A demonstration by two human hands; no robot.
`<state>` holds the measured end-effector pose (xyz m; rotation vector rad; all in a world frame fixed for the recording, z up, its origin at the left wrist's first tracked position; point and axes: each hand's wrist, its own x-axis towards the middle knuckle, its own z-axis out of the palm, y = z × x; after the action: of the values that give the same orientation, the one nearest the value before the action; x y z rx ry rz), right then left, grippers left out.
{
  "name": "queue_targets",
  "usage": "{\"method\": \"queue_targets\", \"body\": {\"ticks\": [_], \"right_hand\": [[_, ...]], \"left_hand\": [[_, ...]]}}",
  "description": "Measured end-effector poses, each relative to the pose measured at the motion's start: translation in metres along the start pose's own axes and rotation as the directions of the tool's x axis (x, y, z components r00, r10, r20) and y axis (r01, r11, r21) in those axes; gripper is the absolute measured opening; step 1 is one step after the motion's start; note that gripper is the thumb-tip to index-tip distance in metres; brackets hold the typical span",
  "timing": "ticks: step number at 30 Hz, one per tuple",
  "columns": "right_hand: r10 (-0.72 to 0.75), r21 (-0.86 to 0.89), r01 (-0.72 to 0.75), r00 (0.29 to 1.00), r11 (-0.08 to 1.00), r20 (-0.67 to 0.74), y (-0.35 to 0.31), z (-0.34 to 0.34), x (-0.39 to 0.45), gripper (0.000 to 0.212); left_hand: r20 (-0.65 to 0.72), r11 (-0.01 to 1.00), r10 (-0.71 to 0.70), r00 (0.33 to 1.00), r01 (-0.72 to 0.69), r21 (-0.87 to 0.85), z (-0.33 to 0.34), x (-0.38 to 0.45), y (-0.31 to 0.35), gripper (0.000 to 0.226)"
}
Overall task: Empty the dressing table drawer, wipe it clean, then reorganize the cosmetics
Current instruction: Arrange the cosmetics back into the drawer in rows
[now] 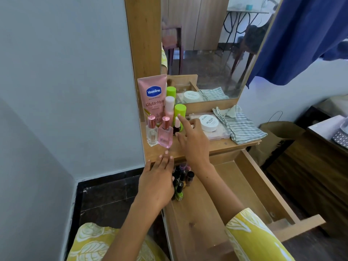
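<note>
The reorganizing step was judged in hand: nail polish bottles were grouped in the open drawer. The right hand, fingers spread and empty, was extended toward a small dark bottle on the tabletop, while the left hand was laid flat beside the polishes, gripping nothing. A pinch on that bottle was called for next.

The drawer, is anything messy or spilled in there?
Nothing spilled. The drawer is mostly bare, with nail polish bottles crowded in its back left corner, one green bottle apparently lying down. No stains or damage show.

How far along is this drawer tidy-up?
The drawer looks wiped and mostly bare, with nail polish bottles already grouped in its back left corner. The right hand reaches for bottles on the tabletop. The Vaseline tube and perfumes remain out.
</note>
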<state>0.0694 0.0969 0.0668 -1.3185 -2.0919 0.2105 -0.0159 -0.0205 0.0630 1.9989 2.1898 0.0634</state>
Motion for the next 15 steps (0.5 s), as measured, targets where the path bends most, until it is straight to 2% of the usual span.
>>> {"method": "queue_targets", "body": {"ticks": [5, 8, 11, 15], "right_hand": [[-0.028, 0.051, 0.036, 0.989, 0.998, -0.143, -0.004, 0.004, 0.001, 0.024], [0.010, 0.049, -0.005, 0.996, 0.999, -0.090, -0.004, 0.003, -0.001, 0.014], [0.025, 0.166, -0.011, 0.996, 0.986, -0.087, -0.002, -0.005, -0.015, 0.016], [0.072, 0.299, -0.014, 0.981, 0.954, -0.182, 0.003, -0.029, -0.052, 0.023]], "left_hand": [[-0.002, 1.000, -0.004, 1.000, 0.004, -0.002, 0.001, 0.000, 0.000, 0.058], [-0.010, 1.000, -0.003, 1.000, 0.003, -0.003, 0.002, -0.001, 0.000, 0.058], [-0.012, 1.000, 0.000, 1.000, 0.000, -0.007, 0.003, -0.001, -0.002, 0.059], [-0.008, 1.000, 0.009, 1.000, -0.009, -0.002, 0.007, -0.001, -0.003, 0.062]]}}
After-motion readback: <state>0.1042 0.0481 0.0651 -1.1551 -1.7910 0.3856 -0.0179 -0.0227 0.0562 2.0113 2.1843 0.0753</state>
